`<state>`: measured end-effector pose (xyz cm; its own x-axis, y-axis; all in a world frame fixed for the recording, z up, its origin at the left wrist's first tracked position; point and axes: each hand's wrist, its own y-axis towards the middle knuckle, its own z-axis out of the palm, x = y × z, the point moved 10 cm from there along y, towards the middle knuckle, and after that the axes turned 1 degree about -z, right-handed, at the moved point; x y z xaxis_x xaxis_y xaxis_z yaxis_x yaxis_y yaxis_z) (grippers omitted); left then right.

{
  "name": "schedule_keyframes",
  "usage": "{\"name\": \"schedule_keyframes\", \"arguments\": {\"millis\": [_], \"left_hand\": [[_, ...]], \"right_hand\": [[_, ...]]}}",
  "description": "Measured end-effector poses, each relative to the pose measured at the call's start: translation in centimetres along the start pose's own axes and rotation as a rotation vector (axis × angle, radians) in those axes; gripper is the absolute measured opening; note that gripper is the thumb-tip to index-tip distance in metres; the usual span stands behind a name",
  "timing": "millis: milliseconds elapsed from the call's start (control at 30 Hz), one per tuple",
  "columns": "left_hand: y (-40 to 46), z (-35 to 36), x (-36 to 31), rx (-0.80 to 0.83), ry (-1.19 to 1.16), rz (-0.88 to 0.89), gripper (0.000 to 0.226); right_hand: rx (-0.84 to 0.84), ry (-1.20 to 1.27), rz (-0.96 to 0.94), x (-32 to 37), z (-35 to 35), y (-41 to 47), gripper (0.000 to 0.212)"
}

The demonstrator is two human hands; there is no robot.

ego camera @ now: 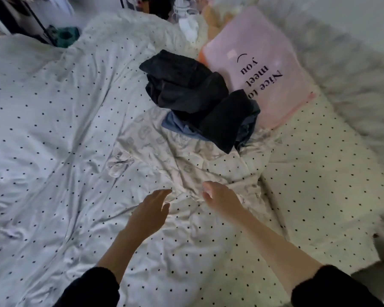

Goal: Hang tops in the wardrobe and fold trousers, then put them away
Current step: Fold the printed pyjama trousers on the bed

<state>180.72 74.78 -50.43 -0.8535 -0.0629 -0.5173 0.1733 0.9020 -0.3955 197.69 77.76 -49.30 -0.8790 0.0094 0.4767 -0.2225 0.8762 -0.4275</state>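
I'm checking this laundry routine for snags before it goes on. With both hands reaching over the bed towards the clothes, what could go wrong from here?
1. The pale printed garment lies crumpled on the similar white dotted duvet, so the left hand and right hand might gather bedding with it.
2. The dark crumpled clothes pile rests partly on that garment; pulling it may topple the pile.
3. The pile also leans against the pink lettered pillow, which might shift.

One pile of dark clothes [197, 96], one pink pillow [259, 63], two hands [151, 209].
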Motion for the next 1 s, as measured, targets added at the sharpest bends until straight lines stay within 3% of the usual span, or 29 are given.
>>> {"name": "schedule_keyframes", "arguments": {"millis": [100,267,333,400,567,600,667,733,767,867,1000], "left_hand": [[4.7,2.0,2.7,-0.035,0.056,-0.060,0.050],[8.0,4.3,6.6,-0.103,0.049,-0.130,0.052],[7.8,5.0,8.2,-0.105,0.047,-0.154,0.053],[7.1,5.1,9.4,-0.109,0.047,-0.173,0.057],[5.7,3.5,11.2,-0.153,0.074,-0.225,0.068],[5.7,3.5,11.2,-0.148,0.078,-0.225,0.070],[6.1,3.1,10.5,-0.139,0.079,-0.206,0.071],[6.5,2.7,10.0,-0.150,0.080,-0.178,0.071],[6.6,2.4,10.0,-0.168,0.085,-0.163,0.071],[6.2,1.9,10.2,-0.208,0.110,-0.159,0.076],[4.9,2.0,10.0,-0.237,0.206,-0.133,0.097]], "right_hand": [[0.026,-0.141,-0.063,-0.6,3.5,7.4,0.047],[0.077,-0.235,-0.075,-0.1,10.3,14.6,0.097],[-0.066,-0.339,-0.111,1.0,11.0,16.5,0.085],[-0.268,-0.392,-0.173,2.3,9.8,17.3,0.047],[-0.483,-0.223,-0.274,4.0,8.2,14.9,0.011],[-0.462,-0.193,-0.242,3.8,8.7,14.5,0.020],[-0.250,-0.184,-0.058,2.2,10.5,15.6,0.041],[-0.181,-0.200,0.026,1.6,11.0,16.7,0.028],[-0.188,-0.213,0.015,1.9,10.9,16.9,0.018],[-0.188,-0.181,-0.090,3.5,11.0,15.7,0.018],[-0.077,0.163,-0.273,3.6,11.3,9.2,0.027]]}}
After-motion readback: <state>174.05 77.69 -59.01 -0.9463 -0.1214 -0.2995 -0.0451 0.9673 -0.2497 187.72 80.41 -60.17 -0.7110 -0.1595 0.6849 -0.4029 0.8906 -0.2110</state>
